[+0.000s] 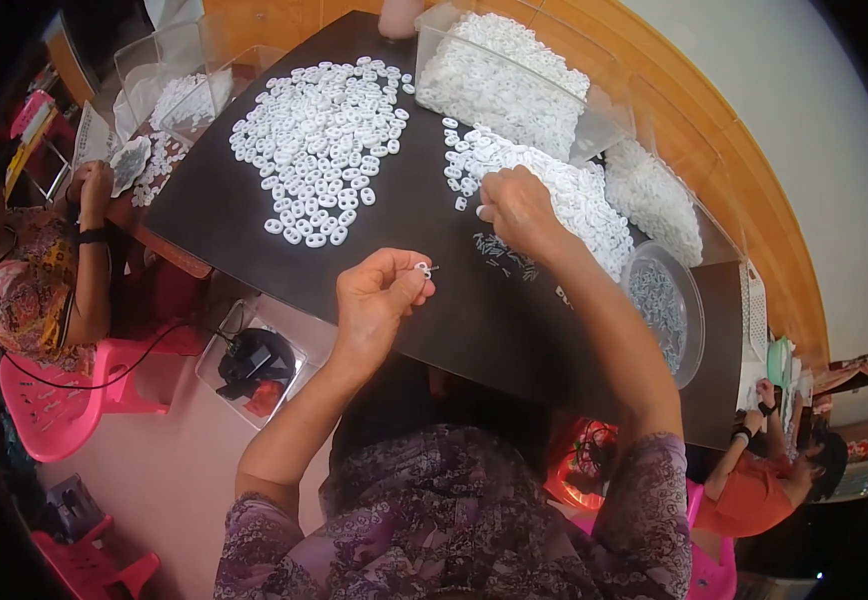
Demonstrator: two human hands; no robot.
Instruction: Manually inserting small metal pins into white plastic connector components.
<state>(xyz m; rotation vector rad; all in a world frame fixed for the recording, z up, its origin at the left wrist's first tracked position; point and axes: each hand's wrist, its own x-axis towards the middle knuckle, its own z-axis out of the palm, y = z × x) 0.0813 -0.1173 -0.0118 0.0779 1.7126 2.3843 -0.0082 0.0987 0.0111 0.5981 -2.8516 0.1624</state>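
Far left, a co-worker [44, 275] is sitting by the table edge, both hands up near a small heap of white parts. Pink chair [54, 405] is standing below that, clear tray [299, 325] with black items to its right.

Upper left of center: big spread of white two-hole oval pieces [319, 140] is lying on the dark table [419, 170].

Center: left hand [376, 298] is pinching a small white piece [424, 271] between thumb and fingertips, just over the near table edge. Metal pin [435, 267] is sticking out of the grip beside it, long axis running roughly left-right, visible end pointing right and a touch up. White piece's own long axis: can't tell, thumb is covering part.

Right of center: loose metal pins [499, 252] are lying scattered just below the right hand [519, 207]. That hand is curling, fingers bunched at the left edge of a white heap [579, 200]; can't tell if it's gripping anything. Clear bin [604, 125] is standing behind, loaded with white parts.

Farther right, round tub [696, 320] is holding more pins.
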